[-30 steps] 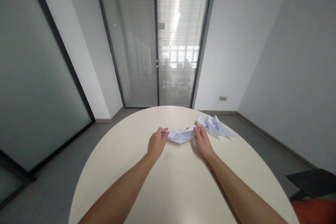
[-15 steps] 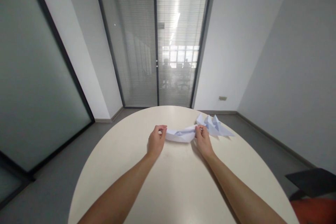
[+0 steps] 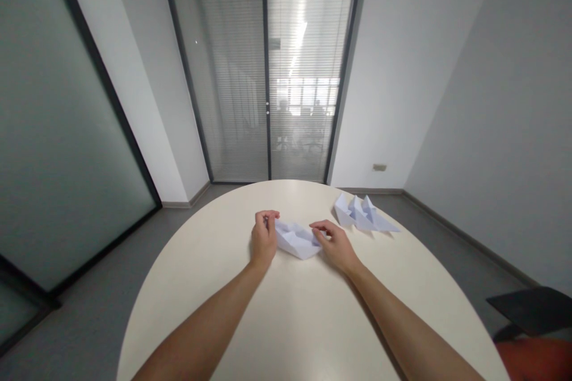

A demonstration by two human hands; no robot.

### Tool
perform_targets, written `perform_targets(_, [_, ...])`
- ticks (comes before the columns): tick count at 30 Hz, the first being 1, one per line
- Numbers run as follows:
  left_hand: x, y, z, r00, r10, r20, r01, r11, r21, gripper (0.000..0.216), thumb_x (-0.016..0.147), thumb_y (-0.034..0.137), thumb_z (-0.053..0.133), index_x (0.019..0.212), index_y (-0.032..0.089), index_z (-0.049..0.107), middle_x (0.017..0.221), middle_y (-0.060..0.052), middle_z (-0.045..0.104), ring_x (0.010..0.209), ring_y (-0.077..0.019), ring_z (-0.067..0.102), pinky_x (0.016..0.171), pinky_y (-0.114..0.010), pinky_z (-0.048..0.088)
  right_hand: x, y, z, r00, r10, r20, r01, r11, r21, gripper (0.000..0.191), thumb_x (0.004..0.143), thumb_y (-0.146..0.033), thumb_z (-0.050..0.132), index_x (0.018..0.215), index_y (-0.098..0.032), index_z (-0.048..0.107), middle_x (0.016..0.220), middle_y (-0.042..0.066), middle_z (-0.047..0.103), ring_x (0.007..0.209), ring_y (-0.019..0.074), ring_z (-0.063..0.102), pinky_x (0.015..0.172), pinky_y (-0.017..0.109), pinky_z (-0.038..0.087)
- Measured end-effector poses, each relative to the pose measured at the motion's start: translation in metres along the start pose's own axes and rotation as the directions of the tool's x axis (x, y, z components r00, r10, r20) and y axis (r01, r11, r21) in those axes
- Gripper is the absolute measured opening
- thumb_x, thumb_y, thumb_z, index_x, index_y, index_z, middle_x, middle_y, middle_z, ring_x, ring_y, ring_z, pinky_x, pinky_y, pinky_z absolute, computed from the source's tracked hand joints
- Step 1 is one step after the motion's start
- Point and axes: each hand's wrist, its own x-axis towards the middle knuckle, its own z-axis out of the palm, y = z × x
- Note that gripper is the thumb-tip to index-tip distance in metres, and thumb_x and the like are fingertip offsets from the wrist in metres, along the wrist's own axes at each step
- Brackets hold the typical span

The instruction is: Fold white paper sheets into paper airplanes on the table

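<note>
A white paper boat [image 3: 300,243] is between my two hands, low over the pale tabletop. My left hand [image 3: 264,237] pinches its left end between thumb and fingers. At the other end my right hand [image 3: 334,243] has its thumb and fingers closed about the boat's right tip, partly hiding it. A small fold stands up in the boat's middle. Beyond my right hand, several finished-looking paper boats [image 3: 365,216] sit close together in a row with their peaks upright.
The round cream table [image 3: 286,321] fills the lower middle. A black and red chair [image 3: 534,309] stands at the lower right. Past the table's far edge are a glass door with blinds [image 3: 232,101] and a wall socket [image 3: 379,167].
My right hand has moved left and slightly nearer, closer to my left hand. The paper boat has shortened, opened wider and come nearer to me. The row of boats has stayed put.
</note>
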Motion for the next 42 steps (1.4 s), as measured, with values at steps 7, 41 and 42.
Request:
perform_targets(7, [0.002,-0.013,0.000,0.994,-0.099,-0.037,0.103,0.986,0.135,0.019,0.101,0.041,0.038,0.101,0.024,0.047,0.084,-0.002,0.068,0.078,-0.0181,0.067,0.068,-0.026,0.048,0.004,0.007,-0.010,0.970,-0.098,-0.225,0.087,0.995,-0.057,0.021,0.093,-0.028,0.044,0.097,-0.024,0.064,0.103,0.009,0.065,0.097,0.0243,0.059,0.076,0.035,0.050])
perform_targets(41, [-0.006,-0.014,0.004,0.982,0.007,0.191,-0.063,0.956,0.288,0.024,0.096,0.040,0.050,0.109,0.022,0.057,0.088,-0.003,0.068,0.076,-0.0187,0.064,0.070,-0.027,0.046,-0.001,0.007,-0.010,0.982,0.035,-0.184,-0.118,0.878,-0.464,0.031,0.087,-0.026,0.056,0.116,-0.030,0.066,0.088,0.004,0.075,0.071,0.0225,0.069,0.066,0.034,0.049])
perform_targets(42, [-0.007,-0.014,0.004,0.979,0.017,0.203,-0.077,0.955,0.288,0.023,0.096,0.040,0.050,0.109,0.022,0.058,0.088,-0.003,0.068,0.077,-0.0190,0.065,0.071,-0.028,0.047,-0.002,0.006,-0.011,0.979,0.041,-0.201,-0.138,0.854,-0.502,0.029,0.088,-0.028,0.057,0.115,-0.030,0.066,0.083,0.003,0.075,0.070,0.0230,0.068,0.063,0.033,0.047])
